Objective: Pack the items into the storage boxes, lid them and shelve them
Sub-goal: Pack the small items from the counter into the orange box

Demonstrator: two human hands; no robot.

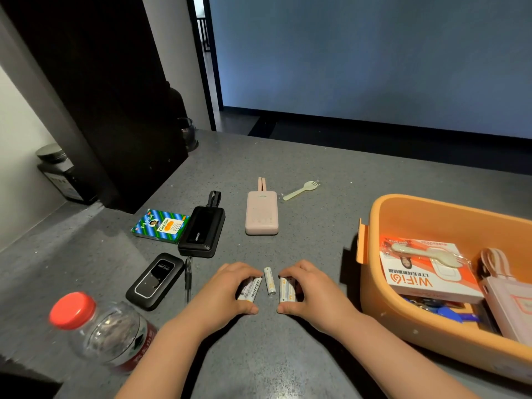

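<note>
The white cylindrical batteries lie on the grey speckled table (316, 168) in front of the person, long axes pointing away from them. The left hand (230, 289) curls round a small cluster of batteries (250, 287), apparently two; the right hand (309, 289) curls round another pair (288, 289); one loose battery (270, 280) lies between the hands, touching neither and about equally near both. The open orange plastic storage box (371, 272) stands just to the right, nearer the right hand, and already holds a white-and-orange WiFi carton (417, 280), a pink device and blue oddments. Further out lie one pink power bank (261, 213), one black power bank (201, 233), one black pocket router (155, 280), one black pen (188, 277), one green-and-blue striped packet (159, 226) and one pale plastic spork (300, 190). A red-capped clear bottle (100, 332) lies nearest left.
</note>
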